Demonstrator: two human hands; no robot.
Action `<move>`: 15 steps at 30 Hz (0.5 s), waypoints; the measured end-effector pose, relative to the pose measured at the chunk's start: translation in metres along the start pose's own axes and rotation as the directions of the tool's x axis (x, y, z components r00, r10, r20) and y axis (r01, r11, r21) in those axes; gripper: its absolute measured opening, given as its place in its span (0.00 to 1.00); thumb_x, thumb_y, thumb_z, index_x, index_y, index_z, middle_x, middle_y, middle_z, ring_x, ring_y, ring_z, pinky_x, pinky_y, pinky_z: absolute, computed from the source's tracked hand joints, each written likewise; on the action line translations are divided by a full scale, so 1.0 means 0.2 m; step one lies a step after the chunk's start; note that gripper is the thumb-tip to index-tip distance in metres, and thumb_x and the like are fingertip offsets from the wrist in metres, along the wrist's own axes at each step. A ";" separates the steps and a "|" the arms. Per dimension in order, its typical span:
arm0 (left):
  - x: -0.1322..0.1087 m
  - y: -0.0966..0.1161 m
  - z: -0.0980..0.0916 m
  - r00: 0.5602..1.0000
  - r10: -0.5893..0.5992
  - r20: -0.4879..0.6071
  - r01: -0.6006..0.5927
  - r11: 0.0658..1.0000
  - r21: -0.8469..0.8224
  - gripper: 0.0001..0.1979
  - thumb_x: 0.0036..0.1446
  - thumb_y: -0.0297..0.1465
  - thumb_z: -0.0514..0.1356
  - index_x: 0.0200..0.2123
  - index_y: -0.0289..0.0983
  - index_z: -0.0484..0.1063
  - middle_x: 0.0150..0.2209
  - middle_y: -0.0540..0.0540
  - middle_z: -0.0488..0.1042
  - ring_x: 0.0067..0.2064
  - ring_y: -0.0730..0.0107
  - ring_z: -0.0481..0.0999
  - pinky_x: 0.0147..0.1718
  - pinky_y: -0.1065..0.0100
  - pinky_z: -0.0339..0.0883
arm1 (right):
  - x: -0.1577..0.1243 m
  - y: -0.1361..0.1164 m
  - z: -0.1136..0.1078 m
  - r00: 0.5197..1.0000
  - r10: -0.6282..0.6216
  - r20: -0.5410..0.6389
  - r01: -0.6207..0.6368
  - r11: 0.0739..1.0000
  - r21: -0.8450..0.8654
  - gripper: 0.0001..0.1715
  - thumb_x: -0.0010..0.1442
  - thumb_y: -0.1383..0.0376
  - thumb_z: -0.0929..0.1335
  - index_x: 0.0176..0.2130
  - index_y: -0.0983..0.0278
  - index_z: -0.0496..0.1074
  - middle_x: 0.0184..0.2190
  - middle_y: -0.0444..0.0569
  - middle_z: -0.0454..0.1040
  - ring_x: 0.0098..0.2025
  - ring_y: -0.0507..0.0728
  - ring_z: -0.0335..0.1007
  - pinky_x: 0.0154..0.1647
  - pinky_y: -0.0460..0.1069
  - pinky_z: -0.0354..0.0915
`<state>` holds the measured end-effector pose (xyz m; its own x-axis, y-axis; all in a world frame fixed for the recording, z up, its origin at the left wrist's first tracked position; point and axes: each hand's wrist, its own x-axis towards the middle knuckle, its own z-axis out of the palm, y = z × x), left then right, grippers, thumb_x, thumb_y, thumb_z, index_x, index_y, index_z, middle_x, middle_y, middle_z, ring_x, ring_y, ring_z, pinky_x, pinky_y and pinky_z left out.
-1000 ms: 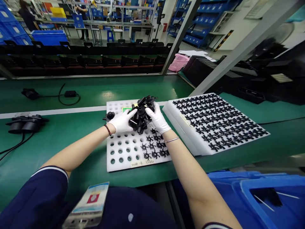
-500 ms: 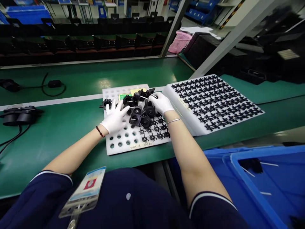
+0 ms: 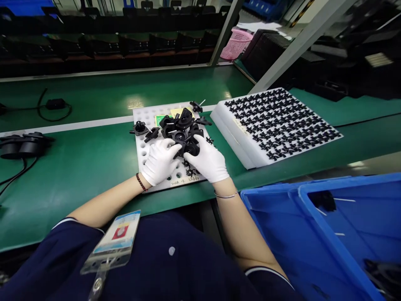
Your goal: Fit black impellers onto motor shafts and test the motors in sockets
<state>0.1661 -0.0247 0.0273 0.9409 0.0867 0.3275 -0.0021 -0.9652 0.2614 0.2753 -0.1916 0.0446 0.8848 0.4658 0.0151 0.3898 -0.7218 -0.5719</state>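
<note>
A loose pile of black plastic housings point(image 3: 183, 129) lies on a white perforated foam board point(image 3: 144, 152). My left hand point(image 3: 160, 161) and my right hand point(image 3: 208, 159), both in white gloves, cup the pile's near side from either side. Their fingers curl over the housings. One housing point(image 3: 139, 128) sits apart at the pile's left. Small black star-shaped rotors point(image 3: 189, 172) lie on the board, mostly hidden beneath my hands. A green card and a yellow card point(image 3: 179, 111) lie under the pile's far edge.
A white foam tray point(image 3: 275, 125) packed with black rotors stands to the right. A blue plastic bin point(image 3: 313, 234) sits below the bench at right. Black round units point(image 3: 21, 145) and a cable with an adapter point(image 3: 55, 104) lie on the green bench at left.
The housings that were bunched in my hands a second ago now lie spread on the board. My hands, apart half a second ago, have closed together around them. The view has tilted down.
</note>
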 end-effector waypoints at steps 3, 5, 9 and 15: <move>-0.07 0.03 0.03 0.992 0.102 0.080 -0.099 0.994 -0.041 0.11 0.69 0.30 0.59 0.46 0.38 0.83 0.48 0.39 0.80 0.48 0.56 0.77 0.48 0.57 0.71 | 0.01 0.08 0.04 0.993 -0.007 -0.121 0.043 0.954 0.296 0.35 0.51 0.57 0.75 0.58 0.62 0.74 0.52 0.56 0.81 0.54 0.69 0.78 0.60 0.64 0.73; -0.10 0.05 0.04 0.973 0.127 0.192 -0.116 0.991 -0.068 0.12 0.71 0.28 0.57 0.45 0.37 0.82 0.45 0.41 0.80 0.44 0.59 0.77 0.45 0.60 0.70 | 0.02 0.16 0.01 0.981 0.022 -0.194 0.103 0.786 0.610 0.31 0.49 0.56 0.75 0.52 0.61 0.75 0.52 0.53 0.81 0.56 0.67 0.76 0.61 0.62 0.73; -0.06 0.09 0.06 0.946 0.003 0.325 0.001 1.000 -0.010 0.15 0.73 0.29 0.54 0.51 0.36 0.81 0.45 0.38 0.79 0.43 0.58 0.77 0.42 0.61 0.69 | -0.03 0.31 -0.04 0.992 0.099 -0.072 0.053 0.178 0.983 0.24 0.49 0.59 0.73 0.48 0.54 0.77 0.48 0.45 0.79 0.50 0.59 0.77 0.49 0.55 0.77; 0.05 0.13 0.10 0.914 -0.065 0.401 0.069 0.998 0.005 0.14 0.71 0.30 0.56 0.47 0.33 0.83 0.46 0.35 0.79 0.45 0.54 0.79 0.43 0.58 0.71 | -0.16 0.36 -0.02 0.991 0.110 0.081 -0.050 -0.262 0.964 0.16 0.53 0.56 0.75 0.44 0.54 0.80 0.42 0.45 0.79 0.38 0.52 0.74 0.35 0.47 0.73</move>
<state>0.1819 -0.0543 0.0185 0.9957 0.0435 -0.0819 0.0648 -0.9581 0.2789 0.2768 -0.2600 0.0066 0.8986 0.4234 -0.1149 -0.3927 0.6594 -0.6411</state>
